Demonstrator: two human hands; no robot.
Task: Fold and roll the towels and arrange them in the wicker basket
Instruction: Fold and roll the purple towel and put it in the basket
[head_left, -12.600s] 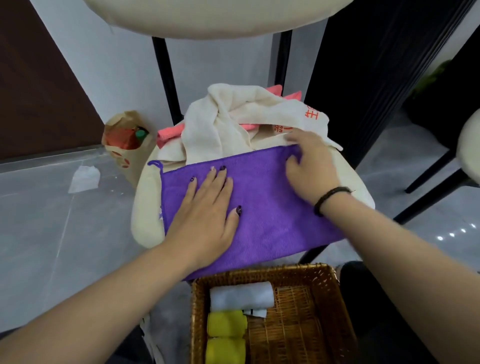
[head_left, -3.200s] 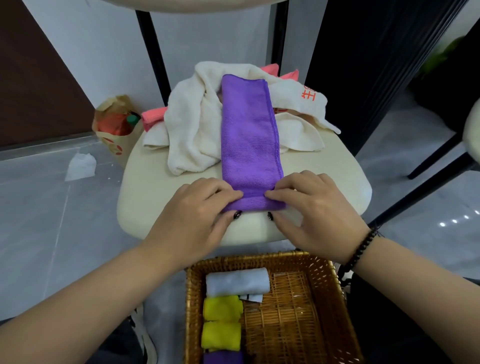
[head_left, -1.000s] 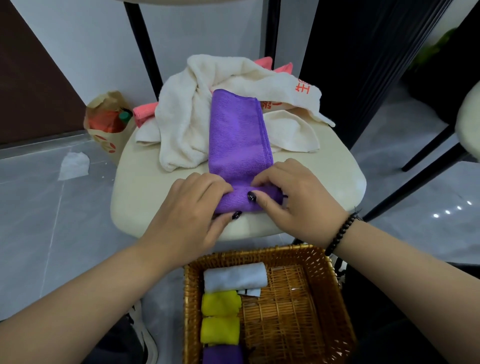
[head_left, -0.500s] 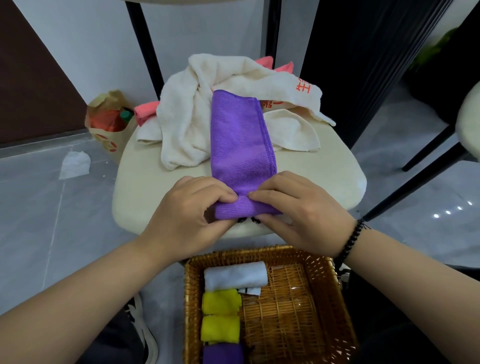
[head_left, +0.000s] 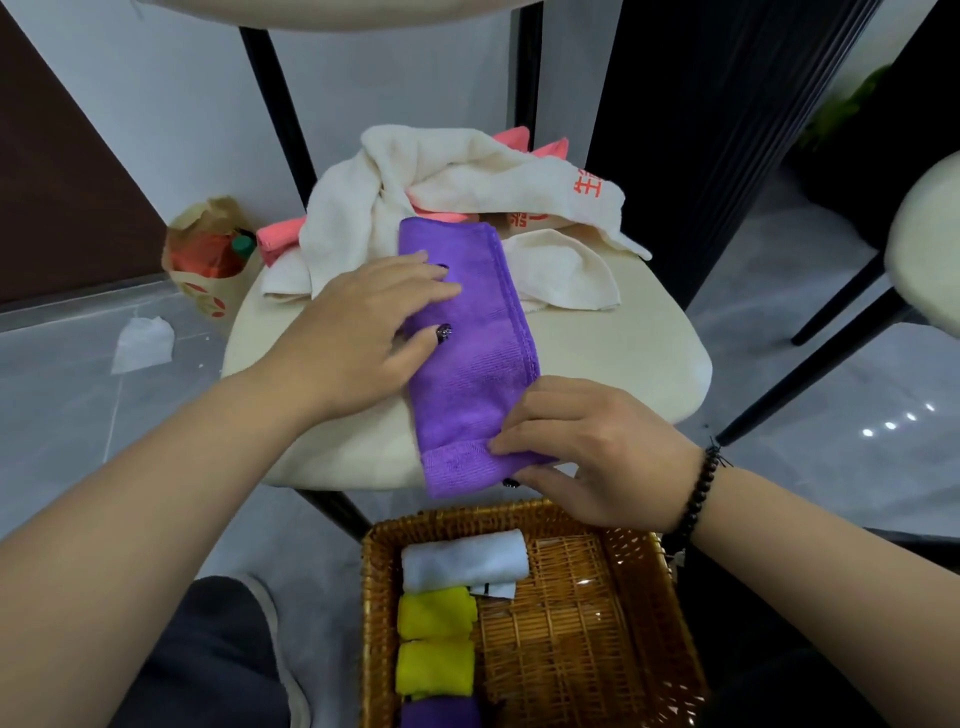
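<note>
four rolls already sit in the brown wicker basket (head_left: 597, 649): a white towel roll (head_left: 462, 564), two yellow towel rolls (head_left: 436, 639) and a purple roll (head_left: 439, 714). on the cream round stool seat (head_left: 623, 353), the folded purple microfibre towel (head_left: 467, 353) has only its near end rolled. the left hand (head_left: 363, 332) presses flat on it; the right hand (head_left: 582, 452) pinches the roll. the cream and pink towel pile (head_left: 457, 187) awaits.

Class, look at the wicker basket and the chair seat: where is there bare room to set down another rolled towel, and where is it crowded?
Bare room: the wicker basket's right half, bordered by its right wall and the column of rolls. Also the seat's right part, between the purple towel and the seat edge. Crowded: the basket's left side with white, yellow and purple rolls, and the seat's far end under heaped cream towels.
</note>
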